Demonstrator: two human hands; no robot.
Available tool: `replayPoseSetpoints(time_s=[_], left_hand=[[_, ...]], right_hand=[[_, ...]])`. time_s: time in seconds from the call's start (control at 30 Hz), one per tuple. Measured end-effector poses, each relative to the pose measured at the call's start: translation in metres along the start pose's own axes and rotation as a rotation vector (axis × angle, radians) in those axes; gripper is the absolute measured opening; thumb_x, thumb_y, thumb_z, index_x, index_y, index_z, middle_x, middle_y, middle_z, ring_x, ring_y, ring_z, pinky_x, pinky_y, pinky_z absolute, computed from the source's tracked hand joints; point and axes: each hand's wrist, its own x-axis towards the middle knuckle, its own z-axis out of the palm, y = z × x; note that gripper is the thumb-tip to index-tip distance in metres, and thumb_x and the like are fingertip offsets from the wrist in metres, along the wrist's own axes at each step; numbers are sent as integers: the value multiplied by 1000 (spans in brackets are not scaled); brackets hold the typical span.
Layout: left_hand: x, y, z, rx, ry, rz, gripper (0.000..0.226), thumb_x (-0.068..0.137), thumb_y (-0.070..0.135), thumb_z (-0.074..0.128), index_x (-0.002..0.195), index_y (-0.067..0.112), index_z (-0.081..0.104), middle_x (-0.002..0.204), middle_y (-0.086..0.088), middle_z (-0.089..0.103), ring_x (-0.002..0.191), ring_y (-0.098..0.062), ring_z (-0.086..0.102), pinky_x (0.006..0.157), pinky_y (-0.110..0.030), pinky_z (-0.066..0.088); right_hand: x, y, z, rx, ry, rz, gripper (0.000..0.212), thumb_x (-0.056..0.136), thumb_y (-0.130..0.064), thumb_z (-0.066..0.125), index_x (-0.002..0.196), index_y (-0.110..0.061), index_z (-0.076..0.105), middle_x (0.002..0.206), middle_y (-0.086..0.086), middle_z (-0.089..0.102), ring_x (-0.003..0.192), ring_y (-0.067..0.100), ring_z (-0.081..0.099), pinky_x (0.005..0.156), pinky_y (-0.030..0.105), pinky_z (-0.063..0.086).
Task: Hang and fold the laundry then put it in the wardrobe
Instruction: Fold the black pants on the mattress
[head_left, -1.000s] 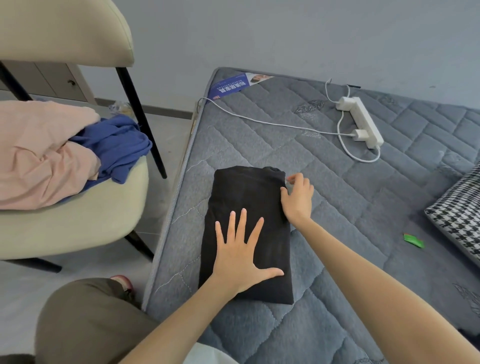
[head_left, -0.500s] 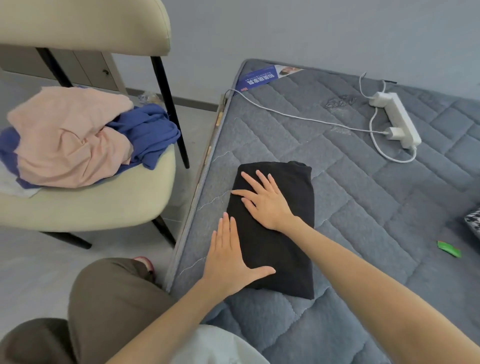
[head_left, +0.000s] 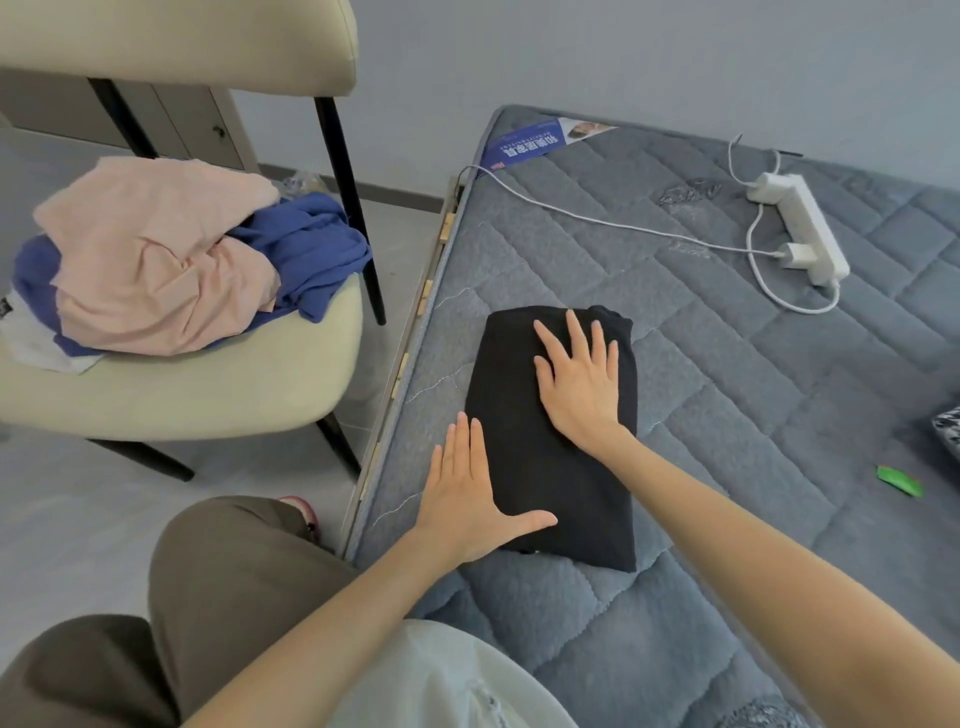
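Note:
A folded black garment (head_left: 524, 467) lies near the left edge of the grey quilted mattress (head_left: 727, 415). My right hand (head_left: 582, 382) lies flat on its upper half, fingers spread and straight. My left hand (head_left: 465, 493) rests flat along its lower left edge, fingers together on the mattress and thumb across the cloth. On the cream chair (head_left: 208, 384) to the left sits a pile of unfolded laundry: a pink garment (head_left: 150, 254) over a blue one (head_left: 311, 249).
A white power strip (head_left: 800, 228) with a charger and its cable lies at the mattress's far side. A small green item (head_left: 898, 480) and a checked cushion's corner (head_left: 948, 431) sit at the right. A blue label (head_left: 530, 143) is at the mattress's top corner. A cabinet stands behind the chair.
My right hand came off the garment's right edge and now lies flat on top of it. My left hand slid from its middle to its lower left edge. The view swung left.

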Motion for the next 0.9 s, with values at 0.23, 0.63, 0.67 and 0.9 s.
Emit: replayPoseSetpoints(time_s=[0.23,0.63,0.67,0.9], left_hand=[[-1,4,2,20,17,-15,132,58,92,35,147,13,-22,155,-6,-25,144,-24,-18,115,-40,-9],[-12,-20,-61,-201,107,50,69,91,64,32,147,24,28,141,0,47,122,-25,49,107,-46,34],[-15,-23,-70,-219,133,60,62,94,56,37,146,23,31,141,2,47,117,-25,53,104,-41,38],[-35,-71,-124,-469,347,-65,35,96,23,50,130,19,51,115,3,61,106,-13,57,86,-25,41]], right_hand=[[-11,19,8,139,-116,154,52,98,-52,25,148,-44,14,160,0,3,147,29,-2,119,48,2],[-10,-33,-50,241,94,-46,41,100,-25,41,140,-21,44,145,1,44,134,22,39,110,40,31],[-11,-41,-55,268,109,-67,40,99,-24,42,139,-20,46,144,0,46,132,21,40,108,40,33],[-13,-100,-79,427,131,-210,36,99,-23,42,134,-17,50,138,1,49,125,21,45,101,38,39]])
